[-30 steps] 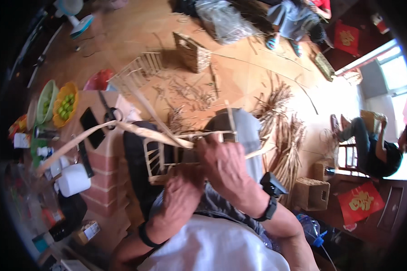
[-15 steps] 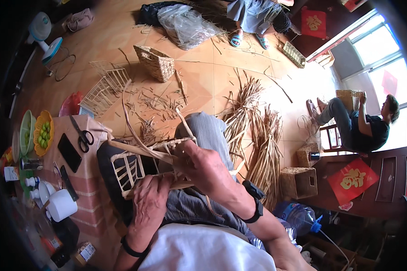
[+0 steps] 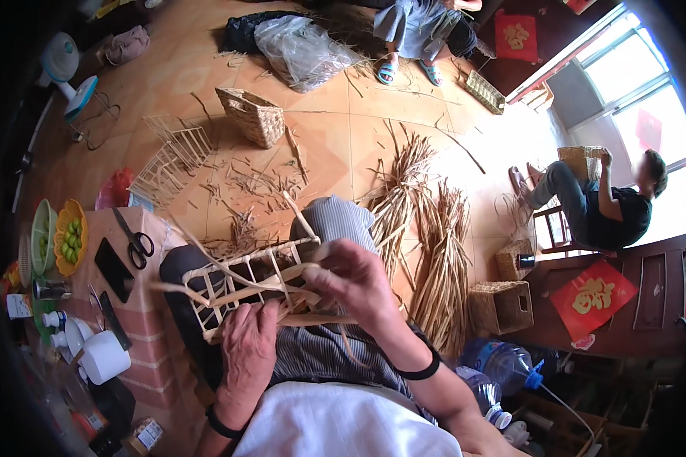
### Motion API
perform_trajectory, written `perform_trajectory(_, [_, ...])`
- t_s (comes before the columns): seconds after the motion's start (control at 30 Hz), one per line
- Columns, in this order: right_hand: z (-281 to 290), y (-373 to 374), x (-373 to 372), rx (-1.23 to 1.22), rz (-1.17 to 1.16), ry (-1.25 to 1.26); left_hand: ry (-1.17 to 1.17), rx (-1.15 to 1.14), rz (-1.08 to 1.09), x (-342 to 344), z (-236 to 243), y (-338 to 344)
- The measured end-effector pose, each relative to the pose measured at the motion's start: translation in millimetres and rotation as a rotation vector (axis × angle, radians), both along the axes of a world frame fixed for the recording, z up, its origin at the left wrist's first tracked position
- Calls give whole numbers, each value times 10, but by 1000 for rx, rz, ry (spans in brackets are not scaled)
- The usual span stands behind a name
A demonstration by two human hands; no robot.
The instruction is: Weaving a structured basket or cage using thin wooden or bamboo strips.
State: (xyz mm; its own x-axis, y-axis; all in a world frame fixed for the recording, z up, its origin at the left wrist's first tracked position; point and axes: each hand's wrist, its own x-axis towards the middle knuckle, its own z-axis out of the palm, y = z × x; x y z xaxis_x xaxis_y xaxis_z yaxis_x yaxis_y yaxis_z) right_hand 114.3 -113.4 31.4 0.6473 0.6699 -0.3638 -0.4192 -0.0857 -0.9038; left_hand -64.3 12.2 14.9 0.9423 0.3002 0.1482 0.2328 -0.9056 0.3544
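A half-woven basket frame [image 3: 201, 311] of pale wooden bars rests on my lap, its open lattice side up. At its near edge my left hand [image 3: 249, 343] grips the frame, with fingers curled over the rim. Above the frame's right part, my right hand [image 3: 358, 288] pinches a flat dried-plant strip [image 3: 261, 288]. That strip runs leftward across the bars, and its loose end sticks out past the frame's left end. Another thin strip hangs down by my lap, below the right hand. The inside of the frame is partly hidden by the hands and strips.
Left, a cloth-covered table [image 3: 141, 339] bears scissors [image 3: 137, 247], a black phone [image 3: 114, 272] and a fruit bowl [image 3: 70, 236]. Bundles of dried stalks [image 3: 442, 266] lie on the floor to the right. A woven basket [image 3: 251, 116] stands ahead. Two other people sit nearby.
My right hand has moved right and up from the frame's middle, with its fingers now pinching the strip. The strip's loose end has swung down to the left. My left hand stays at the near rim.
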Motion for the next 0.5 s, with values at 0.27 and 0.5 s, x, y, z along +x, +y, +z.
perform_trajectory(0.27, [250, 117, -35, -431, 509, -1157, 15, 2, -5, 21, 26, 13])
perform_trajectory(0.5, [83, -76, -72, -435, 344, -1285, 14, 27, -54, 54, 71, 61])
